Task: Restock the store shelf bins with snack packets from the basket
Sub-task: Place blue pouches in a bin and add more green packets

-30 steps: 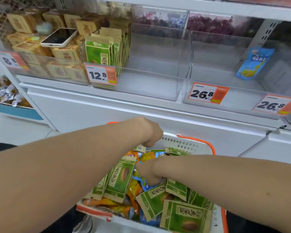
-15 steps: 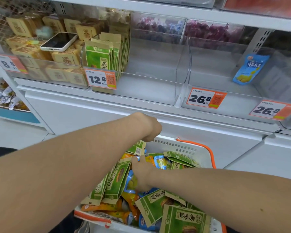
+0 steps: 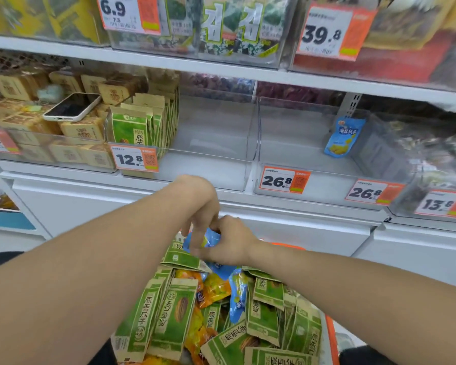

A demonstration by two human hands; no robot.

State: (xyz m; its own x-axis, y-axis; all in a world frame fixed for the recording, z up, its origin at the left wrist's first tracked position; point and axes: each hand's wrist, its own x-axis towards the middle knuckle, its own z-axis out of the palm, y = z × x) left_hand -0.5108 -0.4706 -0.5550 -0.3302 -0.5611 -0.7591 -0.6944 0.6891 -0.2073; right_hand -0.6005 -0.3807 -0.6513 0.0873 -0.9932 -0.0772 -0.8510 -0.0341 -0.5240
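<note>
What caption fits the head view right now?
Right hand grips a blue packet, left hand touching it, over the packet-filled basket.

Two hands meet on a blue packet (image 3: 213, 237) just over the basket (image 3: 332, 338).

Above the basket's far end the right hand (image 3: 233, 242) grips the packet; the left hand (image 3: 204, 204) lowers its fingers (image 3: 197, 239) onto it. Green packets (image 3: 175, 318) crowd the basket. Higher up from the basket, a clear bin (image 3: 216, 143) holds upright green packs (image 3: 132, 127); up and to the basket's right leans a lone blue pouch (image 3: 344, 137).

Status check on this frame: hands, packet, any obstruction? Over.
Right hand gripping blue packet above basket. Left hand touching same packet, grip unclear. Phone lies on tan boxes, far left, not in the way.
</note>
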